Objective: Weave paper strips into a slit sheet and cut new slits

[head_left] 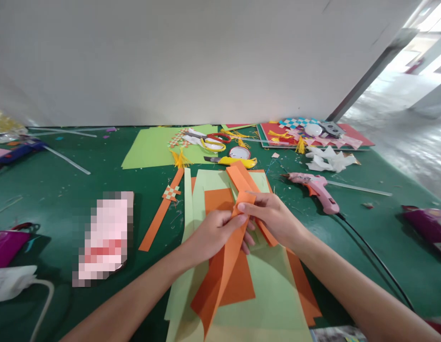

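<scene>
Between both hands is an orange paper strip (pixel 229 259), partly folded, its long lower end curling toward me. My left hand (pixel 220 230) pinches it from the left, thumb on top and fingers behind. On its other side, my right hand (pixel 273 211) grips the upper end with thumb and fingers. Just beyond lies another folded orange strip (pixel 238 173). Beneath are pale green paper sheets (pixel 273 285) and an orange sheet (pixel 238 289). To the left rests an orange bookmark-like strip (pixel 158 221) with a woven checkered piece and a yellow tassel (pixel 179 159).
Behind the paper lie a yellow utility knife (pixel 238 162), scissors (pixel 213 138) and a tape roll (pixel 239 152). A pink glue gun (pixel 315 187) with its cord is at right. A blurred pink object (pixel 108 237), a blue glue gun (pixel 19 154) and a white plug (pixel 12 283) are left.
</scene>
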Demonstrator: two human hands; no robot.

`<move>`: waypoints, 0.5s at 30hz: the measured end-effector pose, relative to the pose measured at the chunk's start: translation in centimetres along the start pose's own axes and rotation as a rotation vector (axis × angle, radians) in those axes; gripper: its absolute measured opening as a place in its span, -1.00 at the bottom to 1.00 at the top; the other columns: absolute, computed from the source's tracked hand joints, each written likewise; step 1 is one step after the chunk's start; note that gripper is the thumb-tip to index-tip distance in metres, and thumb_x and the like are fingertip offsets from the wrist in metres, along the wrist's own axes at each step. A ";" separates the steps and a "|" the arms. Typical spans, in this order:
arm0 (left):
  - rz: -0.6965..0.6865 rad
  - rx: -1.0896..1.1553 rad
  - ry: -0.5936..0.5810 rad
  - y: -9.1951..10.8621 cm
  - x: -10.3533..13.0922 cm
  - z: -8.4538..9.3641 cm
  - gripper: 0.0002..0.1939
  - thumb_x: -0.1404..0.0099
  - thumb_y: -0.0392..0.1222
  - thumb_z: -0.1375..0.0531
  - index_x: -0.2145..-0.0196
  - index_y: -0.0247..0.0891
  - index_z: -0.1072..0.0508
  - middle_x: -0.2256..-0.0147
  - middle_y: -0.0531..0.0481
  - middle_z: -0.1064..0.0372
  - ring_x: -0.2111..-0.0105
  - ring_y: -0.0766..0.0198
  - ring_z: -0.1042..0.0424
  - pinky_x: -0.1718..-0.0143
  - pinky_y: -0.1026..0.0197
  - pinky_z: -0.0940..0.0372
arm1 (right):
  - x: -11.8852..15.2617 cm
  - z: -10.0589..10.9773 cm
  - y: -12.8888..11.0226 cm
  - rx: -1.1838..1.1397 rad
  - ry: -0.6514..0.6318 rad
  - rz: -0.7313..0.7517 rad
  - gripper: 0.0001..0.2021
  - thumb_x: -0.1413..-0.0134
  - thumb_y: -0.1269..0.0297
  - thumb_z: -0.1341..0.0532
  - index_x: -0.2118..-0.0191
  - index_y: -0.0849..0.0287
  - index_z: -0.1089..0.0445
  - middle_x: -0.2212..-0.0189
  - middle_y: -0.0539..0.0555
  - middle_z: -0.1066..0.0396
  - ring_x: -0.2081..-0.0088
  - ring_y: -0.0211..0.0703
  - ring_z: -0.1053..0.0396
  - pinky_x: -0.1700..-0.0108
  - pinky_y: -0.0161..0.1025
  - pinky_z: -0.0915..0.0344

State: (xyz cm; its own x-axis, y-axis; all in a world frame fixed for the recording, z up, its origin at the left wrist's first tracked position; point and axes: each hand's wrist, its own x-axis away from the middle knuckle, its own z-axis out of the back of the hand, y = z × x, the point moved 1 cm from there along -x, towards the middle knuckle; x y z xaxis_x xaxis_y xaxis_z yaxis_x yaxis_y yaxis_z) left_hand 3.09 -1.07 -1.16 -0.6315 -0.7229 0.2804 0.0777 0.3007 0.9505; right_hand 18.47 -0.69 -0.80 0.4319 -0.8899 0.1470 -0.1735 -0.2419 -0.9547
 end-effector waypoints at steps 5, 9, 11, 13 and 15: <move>-0.006 -0.012 -0.003 0.0 0.0 -0.1 -0.58 -0.34 0.08 -0.04 0.34 -0.38 -0.43 0.44 -0.11 -0.50 0.49 0.24 -0.50 0.33 0.21 -0.36 | 0.0 0.2 -0.5 0.079 0.101 0.052 -0.75 -0.08 0.16 -0.22 0.48 0.24 -0.37 0.61 -0.04 -0.29 0.62 -0.31 -0.27 0.54 -0.31 -0.17; 0.001 -0.020 0.006 -0.2 0.0 0.0 -0.58 -0.34 0.08 -0.05 0.35 -0.38 -0.44 0.44 -0.11 -0.51 0.48 0.24 -0.50 0.34 0.22 -0.36 | 0.0 0.3 -0.5 0.083 0.120 0.092 -0.75 -0.07 0.17 -0.23 0.49 0.24 -0.37 0.55 -0.02 -0.30 0.59 -0.31 -0.26 0.48 -0.29 -0.19; -0.004 -0.032 0.010 -0.1 0.0 0.0 -0.57 -0.34 0.08 -0.04 0.36 -0.38 -0.44 0.43 -0.12 -0.51 0.48 0.24 -0.50 0.32 0.22 -0.36 | 0.0 0.4 -0.5 0.081 0.112 0.104 -0.76 -0.08 0.18 -0.23 0.48 0.24 -0.38 0.53 -0.01 -0.30 0.58 -0.30 -0.26 0.48 -0.28 -0.18; -0.010 -0.041 0.005 -0.1 0.1 0.0 -0.57 -0.34 0.08 -0.04 0.37 -0.38 -0.45 0.43 -0.12 -0.51 0.48 0.24 -0.50 0.31 0.22 -0.36 | 0.0 0.4 -0.5 0.074 0.102 0.106 -0.77 -0.08 0.19 -0.23 0.48 0.24 -0.39 0.53 -0.01 -0.30 0.57 -0.30 -0.26 0.48 -0.28 -0.18; -0.012 -0.049 0.000 0.0 0.1 0.0 -0.57 -0.35 0.07 -0.04 0.38 -0.37 -0.45 0.43 -0.12 -0.52 0.48 0.24 -0.50 0.31 0.21 -0.36 | 0.0 0.4 -0.5 0.073 0.099 0.102 -0.77 -0.09 0.19 -0.22 0.48 0.24 -0.40 0.53 -0.01 -0.30 0.58 -0.30 -0.25 0.48 -0.28 -0.18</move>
State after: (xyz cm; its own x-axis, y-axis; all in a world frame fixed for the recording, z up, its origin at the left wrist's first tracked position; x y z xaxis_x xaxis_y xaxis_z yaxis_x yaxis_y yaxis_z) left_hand 3.07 -1.13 -1.09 -0.6323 -0.7266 0.2689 0.1079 0.2610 0.9593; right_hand 18.90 -0.45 -0.41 0.3255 -0.9429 0.0701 -0.1456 -0.1232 -0.9816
